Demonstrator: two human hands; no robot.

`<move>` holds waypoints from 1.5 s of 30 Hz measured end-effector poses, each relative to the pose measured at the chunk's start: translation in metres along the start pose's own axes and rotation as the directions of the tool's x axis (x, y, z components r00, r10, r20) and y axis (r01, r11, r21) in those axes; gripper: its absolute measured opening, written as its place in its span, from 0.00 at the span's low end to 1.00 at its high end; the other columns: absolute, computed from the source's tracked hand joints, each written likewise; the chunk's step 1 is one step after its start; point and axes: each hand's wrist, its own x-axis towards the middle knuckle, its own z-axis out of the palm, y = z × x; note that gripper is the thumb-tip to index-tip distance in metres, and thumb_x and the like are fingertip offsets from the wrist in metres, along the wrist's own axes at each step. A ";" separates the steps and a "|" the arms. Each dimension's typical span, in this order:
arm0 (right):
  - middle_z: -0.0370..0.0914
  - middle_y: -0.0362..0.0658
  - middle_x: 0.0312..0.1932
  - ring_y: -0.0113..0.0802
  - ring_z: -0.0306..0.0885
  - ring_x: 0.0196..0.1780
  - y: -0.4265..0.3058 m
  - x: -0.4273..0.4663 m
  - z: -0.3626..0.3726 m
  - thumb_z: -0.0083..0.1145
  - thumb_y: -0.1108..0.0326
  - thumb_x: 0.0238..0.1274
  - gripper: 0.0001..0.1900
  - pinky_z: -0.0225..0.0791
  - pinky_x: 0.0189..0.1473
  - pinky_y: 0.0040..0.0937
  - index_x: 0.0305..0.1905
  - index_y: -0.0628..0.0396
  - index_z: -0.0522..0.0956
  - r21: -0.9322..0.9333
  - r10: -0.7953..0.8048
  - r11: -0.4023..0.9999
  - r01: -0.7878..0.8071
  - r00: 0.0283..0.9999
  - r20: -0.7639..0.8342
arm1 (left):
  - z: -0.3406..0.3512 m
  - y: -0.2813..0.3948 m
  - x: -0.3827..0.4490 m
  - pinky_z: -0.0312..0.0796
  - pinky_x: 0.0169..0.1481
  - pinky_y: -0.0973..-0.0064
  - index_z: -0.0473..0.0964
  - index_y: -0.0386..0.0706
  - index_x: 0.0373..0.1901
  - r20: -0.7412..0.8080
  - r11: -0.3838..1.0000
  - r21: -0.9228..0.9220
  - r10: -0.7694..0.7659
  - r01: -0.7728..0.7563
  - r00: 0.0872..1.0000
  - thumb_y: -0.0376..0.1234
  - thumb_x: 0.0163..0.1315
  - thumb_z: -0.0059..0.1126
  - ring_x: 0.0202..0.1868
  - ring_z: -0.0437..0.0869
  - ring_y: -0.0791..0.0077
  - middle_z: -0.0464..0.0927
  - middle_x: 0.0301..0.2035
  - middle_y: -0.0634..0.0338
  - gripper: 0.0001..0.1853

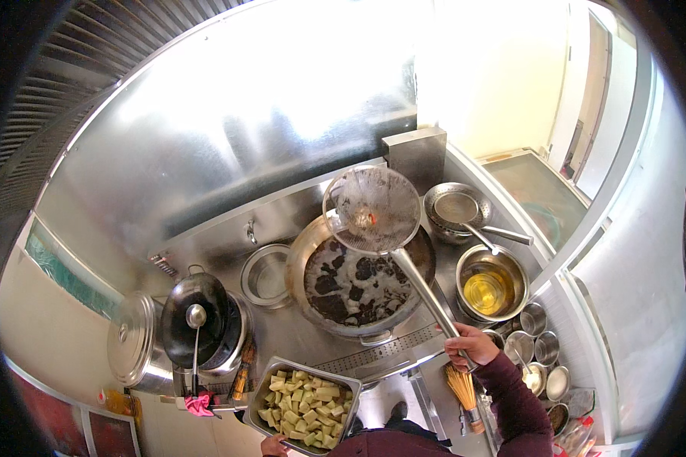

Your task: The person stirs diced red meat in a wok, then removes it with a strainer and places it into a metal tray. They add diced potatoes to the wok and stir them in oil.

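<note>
My right hand [470, 346] grips the metal handle of a large mesh skimmer [373, 209], raised over the back part of a big wok [300, 280]. A small red bit shows at the mesh. The wok holds dark liquid with pale foam [354, 280]. Low in the view, my left hand [275, 445] holds the near edge of a steel pan [254, 403] filled with pale green-yellow vegetable chunks [306, 408].
At left, a black wok [177, 320] carries a ladle [195, 316], beside a steel lid [131, 337]. A steel basin [266, 276] stands left of the big wok. At right are strainers [457, 207], a pot of yellow oil [485, 292], seasoning cups [547, 347] and a bamboo brush [463, 394].
</note>
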 end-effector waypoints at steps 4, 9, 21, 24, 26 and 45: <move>0.68 0.42 0.26 0.24 0.64 0.18 0.002 0.005 -0.016 0.55 0.72 0.60 0.20 0.62 0.15 0.25 0.57 0.60 0.68 -0.089 0.123 0.988 -0.127 0.991 -0.056 | -0.007 -0.001 -0.013 0.74 0.32 0.62 0.72 0.29 0.44 0.124 0.963 0.167 0.192 -0.211 0.974 0.30 0.55 0.54 0.21 0.73 0.59 0.76 0.28 0.44 0.16; 0.68 0.40 0.25 0.22 0.62 0.16 0.002 0.002 -0.031 0.52 0.72 0.62 0.16 0.60 0.15 0.23 0.54 0.61 0.70 0.049 0.067 0.997 -0.063 0.995 -0.077 | 0.016 0.008 -0.036 0.62 0.16 0.71 0.61 0.20 0.59 0.011 0.891 -0.448 0.088 -0.074 0.996 0.27 0.48 0.55 0.11 0.60 0.70 0.77 0.33 0.36 0.34; 0.68 0.35 0.23 0.19 0.59 0.16 -0.108 0.106 -0.144 0.50 0.69 0.64 0.05 0.54 0.13 0.18 0.42 0.58 0.71 0.337 0.035 0.941 0.039 0.977 -0.210 | 0.005 -0.006 -0.032 0.64 0.18 0.70 0.69 0.28 0.52 0.011 0.866 -0.499 0.043 -0.031 0.999 0.37 0.65 0.54 0.18 0.67 0.67 0.76 0.31 0.50 0.21; 0.70 0.35 0.24 0.19 0.63 0.15 -0.115 0.126 -0.188 0.49 0.68 0.65 0.05 0.59 0.12 0.20 0.40 0.57 0.71 0.364 0.056 0.931 0.024 0.976 -0.210 | 0.007 0.000 -0.040 0.67 0.20 0.71 0.72 0.30 0.49 -0.021 0.919 -0.390 0.059 -0.063 0.998 0.39 0.66 0.55 0.22 0.71 0.67 0.76 0.33 0.52 0.20; 0.72 0.36 0.25 0.20 0.63 0.15 -0.112 0.129 -0.204 0.50 0.66 0.65 0.06 0.60 0.12 0.20 0.40 0.57 0.71 0.297 0.009 0.953 0.062 0.973 -0.231 | 0.013 0.007 -0.043 0.69 0.22 0.71 0.73 0.32 0.48 -0.038 0.916 -0.395 0.053 -0.064 0.998 0.38 0.67 0.54 0.24 0.74 0.65 0.77 0.34 0.52 0.18; 0.79 0.50 0.46 0.38 0.81 0.44 0.148 0.060 -0.026 0.48 0.55 0.71 0.24 0.77 0.42 0.35 0.64 0.59 0.67 -0.038 -0.023 0.999 0.020 0.996 -0.081 | 0.021 0.057 -0.095 0.76 0.35 0.52 0.73 0.33 0.27 -0.001 0.988 -0.099 0.118 -0.117 0.993 0.25 0.46 0.59 0.30 0.80 0.57 0.76 0.25 0.51 0.07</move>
